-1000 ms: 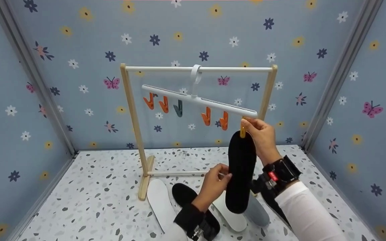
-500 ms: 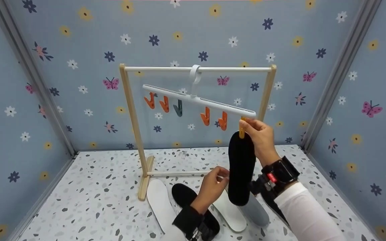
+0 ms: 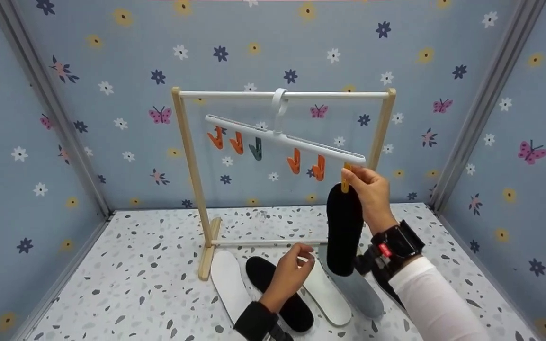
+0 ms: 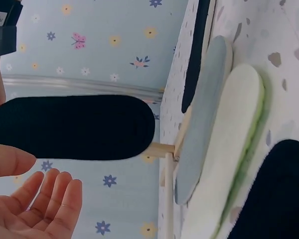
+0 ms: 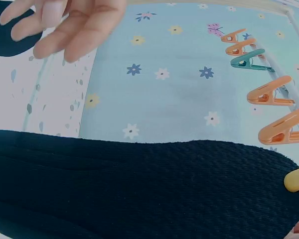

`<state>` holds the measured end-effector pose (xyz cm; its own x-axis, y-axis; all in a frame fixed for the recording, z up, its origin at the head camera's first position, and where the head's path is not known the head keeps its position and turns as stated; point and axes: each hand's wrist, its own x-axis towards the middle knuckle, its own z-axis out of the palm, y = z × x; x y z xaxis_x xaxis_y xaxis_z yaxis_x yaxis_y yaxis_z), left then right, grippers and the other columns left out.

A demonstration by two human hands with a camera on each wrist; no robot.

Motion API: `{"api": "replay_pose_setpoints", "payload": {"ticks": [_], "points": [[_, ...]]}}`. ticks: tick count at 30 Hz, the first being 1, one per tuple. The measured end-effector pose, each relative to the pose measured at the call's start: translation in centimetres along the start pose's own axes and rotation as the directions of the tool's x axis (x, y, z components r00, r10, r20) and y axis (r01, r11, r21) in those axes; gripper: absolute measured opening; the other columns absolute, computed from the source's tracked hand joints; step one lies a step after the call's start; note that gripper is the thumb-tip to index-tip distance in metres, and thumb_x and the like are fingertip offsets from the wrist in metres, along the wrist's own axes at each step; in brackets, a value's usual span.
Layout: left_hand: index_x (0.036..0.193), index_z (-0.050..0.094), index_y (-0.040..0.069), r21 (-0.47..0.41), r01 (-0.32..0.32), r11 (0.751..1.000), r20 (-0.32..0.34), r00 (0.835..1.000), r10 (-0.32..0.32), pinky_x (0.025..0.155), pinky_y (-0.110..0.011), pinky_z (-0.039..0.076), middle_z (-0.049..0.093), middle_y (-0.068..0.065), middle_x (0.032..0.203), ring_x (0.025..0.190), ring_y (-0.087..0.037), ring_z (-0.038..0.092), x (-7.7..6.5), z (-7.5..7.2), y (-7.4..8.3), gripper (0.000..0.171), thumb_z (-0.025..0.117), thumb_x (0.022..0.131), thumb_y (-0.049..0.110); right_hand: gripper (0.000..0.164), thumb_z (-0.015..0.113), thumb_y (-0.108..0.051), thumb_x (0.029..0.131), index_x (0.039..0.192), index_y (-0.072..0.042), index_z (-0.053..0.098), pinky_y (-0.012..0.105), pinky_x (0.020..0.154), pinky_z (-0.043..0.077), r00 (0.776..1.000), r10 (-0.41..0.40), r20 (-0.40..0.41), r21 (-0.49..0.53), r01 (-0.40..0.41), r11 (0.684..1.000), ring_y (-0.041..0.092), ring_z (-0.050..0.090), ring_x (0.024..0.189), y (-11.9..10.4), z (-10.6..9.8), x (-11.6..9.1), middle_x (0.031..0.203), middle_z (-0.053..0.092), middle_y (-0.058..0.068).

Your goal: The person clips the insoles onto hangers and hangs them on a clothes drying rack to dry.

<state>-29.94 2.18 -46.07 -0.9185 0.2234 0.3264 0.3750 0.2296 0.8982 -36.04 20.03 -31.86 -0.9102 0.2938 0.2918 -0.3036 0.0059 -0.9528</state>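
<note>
"So, what surrounds us?"

"We see a white hanger (image 3: pixel 320 148) tilted on a rack (image 3: pixel 190 161), with orange clothespins (image 3: pixel 319 169) and one green clothespin (image 3: pixel 256 150) dangling. Below, a white insole (image 3: pixel 229 279) and a grey insole (image 3: pixel 362 296) lie among others, the grey one partly hidden by the upright black insole (image 3: pixel 344 232)."

"And our hands?"

"Our right hand (image 3: pixel 370 194) pinches the yellow clothespin (image 3: pixel 345 184) over that black insole's top, under the hanger's low end; our left hand (image 3: pixel 289 274), fingers loosely curled, is near its lower part."
</note>
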Motion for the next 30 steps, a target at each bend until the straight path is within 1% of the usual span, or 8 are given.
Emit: {"api": "replay_pose_setpoints", "payload": {"ticks": [5,10,14,17,19,22,26,30], "points": [[0.105,0.059,0.005,0.027,0.026,0.999,-0.015,1.000,-0.025,0.068,-0.025,0.048,0.064,-0.007,0.093,0.078,-0.017,0.060,-0.9,-1.5,-1.2,0.017,0.059,0.088,0.007,0.035,0.074,-0.019,0.082,0.106,0.005,0.065,0.019,0.072,0.048,1.000,-0.012,0.006,-0.013,0.012,1.000,0.009,0.057,0.078,0.1,0.0,0.1,0.080,0.065,-0.008],[0.104,0.059,0.004,0.058,0.088,0.994,-0.042,0.995,-0.085,0.066,-0.025,0.047,0.063,-0.006,0.091,0.074,-0.013,0.058,-1.7,-3.6,-3.2,0.018,0.061,0.088,0.010,0.035,0.073,-0.016,0.083,0.108,0.007,0.063,0.019,0.073,0.049,1.000,-0.029,0.004,0.009,0.029,1.000,0.008,0.058,0.078,0.2,0.1,0.2,0.081,0.065,-0.008],[0.106,0.058,0.001,0.098,0.131,0.987,-0.073,0.990,-0.124,0.071,-0.028,0.047,0.063,-0.008,0.094,0.081,-0.016,0.058,-2.6,-5.7,-4.7,0.020,0.060,0.089,0.012,0.038,0.073,-0.022,0.084,0.110,0.005,0.063,0.019,0.076,0.049,0.999,-0.032,0.018,-0.038,0.033,0.999,0.010,0.057,0.083,0.2,-0.1,0.1,0.087,0.065,-0.006],[0.108,0.057,0.000,0.110,0.178,0.978,-0.100,0.981,-0.167,0.073,-0.031,0.047,0.062,-0.011,0.098,0.086,-0.020,0.058,-3.3,-7.4,-5.6,0.022,0.059,0.090,0.013,0.040,0.072,-0.026,0.084,0.111,0.003,0.063,0.019,0.077,0.048,0.999,-0.047,0.022,-0.080,0.049,0.996,0.011,0.056,0.084,0.2,-0.2,0.1,0.090,0.064,-0.003],[0.108,0.057,0.000,0.122,0.217,0.968,-0.134,0.970,-0.201,0.074,-0.033,0.047,0.062,-0.011,0.099,0.088,-0.022,0.058,-3.7,-8.4,-6.1,0.022,0.058,0.091,0.013,0.042,0.072,-0.028,0.084,0.111,0.003,0.063,0.019,0.076,0.047,0.998,-0.059,0.025,-0.101,0.062,0.993,0.012,0.055,0.084,0.1,-0.2,0.1,0.091,0.063,-0.001],[0.106,0.058,0.001,0.159,0.278,0.947,-0.212,0.947,-0.242,0.073,-0.033,0.047,0.063,-0.010,0.096,0.087,-0.022,0.059,-4.3,-9.7,-7.1,0.020,0.058,0.089,0.011,0.041,0.071,-0.029,0.085,0.110,0.002,0.063,0.019,0.074,0.047,0.997,-0.067,0.025,-0.123,0.069,0.990,0.012,0.055,0.082,0.2,-0.2,0.1,0.090,0.063,0.000],[0.099,0.061,0.000,0.234,0.325,0.916,-0.336,0.912,-0.237,0.069,-0.034,0.047,0.064,-0.008,0.087,0.081,-0.023,0.060,-4.8,-10.8,-8.3,0.016,0.059,0.084,0.007,0.039,0.071,-0.028,0.085,0.110,0.001,0.063,0.019,0.074,0.048,0.997,-0.068,0.021,-0.137,0.071,0.988,0.012,0.056,0.083,0.5,-0.2,0.0,0.091,0.063,0.000],[0.096,0.060,-0.001,0.283,0.361,0.889,-0.404,0.885,-0.231,0.068,-0.035,0.045,0.064,-0.008,0.084,0.078,-0.026,0.060,-5.1,-11.8,-9.2,0.015,0.060,0.083,0.006,0.041,0.071,-0.029,0.085,0.111,0.001,0.063,0.021,0.078,0.048,0.998,-0.063,0.024,-0.118,0.065,0.991,0.012,0.057,0.085,0.8,-0.1,0.0,0.093,0.065,0.000]]}}
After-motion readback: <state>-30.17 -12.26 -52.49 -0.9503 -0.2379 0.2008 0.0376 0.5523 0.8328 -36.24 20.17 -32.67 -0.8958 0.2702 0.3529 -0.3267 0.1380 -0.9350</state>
